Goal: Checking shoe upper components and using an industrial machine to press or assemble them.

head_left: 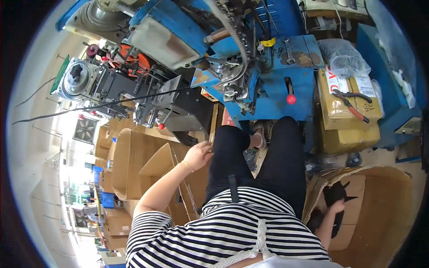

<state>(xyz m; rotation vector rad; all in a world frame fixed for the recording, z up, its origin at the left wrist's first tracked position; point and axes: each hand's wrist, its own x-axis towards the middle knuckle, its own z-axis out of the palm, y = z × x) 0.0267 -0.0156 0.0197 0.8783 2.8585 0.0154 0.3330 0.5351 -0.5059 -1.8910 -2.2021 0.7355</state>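
Observation:
My left hand is by the outer side of my left knee, with its fingers loosely bent and nothing visible in it. Down to my right, my right hand reaches into a large open cardboard box. Its fingers are closed at a black flat piece with pointed ends; black material shows above and below the hand. The exact grip is small and partly hidden. In front of my knees stands a blue machine with a metal clamping head and a red-knobbed lever.
A wrench lies on the machine top. Pliers with red and black handles rest on taped cartons, beside a clear plastic bag. Another machine stands at left. An open carton is beside my left arm.

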